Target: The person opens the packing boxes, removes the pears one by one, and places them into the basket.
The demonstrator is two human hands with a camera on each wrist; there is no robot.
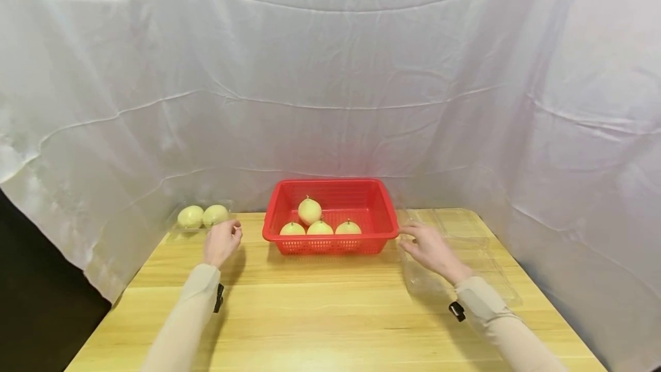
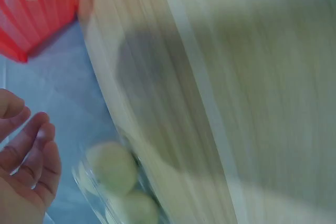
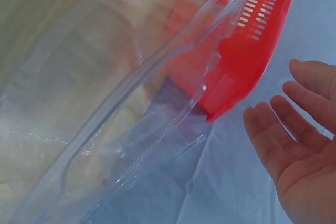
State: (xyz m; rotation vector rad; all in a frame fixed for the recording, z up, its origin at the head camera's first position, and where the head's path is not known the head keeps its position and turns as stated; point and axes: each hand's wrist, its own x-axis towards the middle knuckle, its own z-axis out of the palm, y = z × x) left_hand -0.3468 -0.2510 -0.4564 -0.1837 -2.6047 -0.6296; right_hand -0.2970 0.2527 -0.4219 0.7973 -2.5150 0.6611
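Note:
My left hand [image 1: 222,241] hovers just right of a clear plastic box [image 1: 232,205] that holds two pale yellow-green pears [image 1: 190,217]. In the left wrist view its fingers [image 2: 31,158] bend loosely around nothing. At the right end of a red plastic basket [image 1: 330,237] is my right hand [image 1: 431,248], its fingertips close to the rim in the head view. The right wrist view shows that hand with spread, relaxed fingers [image 3: 302,98] and nothing held. Several pears [image 1: 310,211] with short stems lie in the basket, mostly toward its front and left.
Beneath and beyond my right arm are clear, unfilled plastic boxes [image 1: 465,254] on the wooden table [image 1: 320,314]. A light grey cloth [image 1: 330,73] hangs behind the table and along both sides. Something black [image 1: 36,268] stands at the far left.

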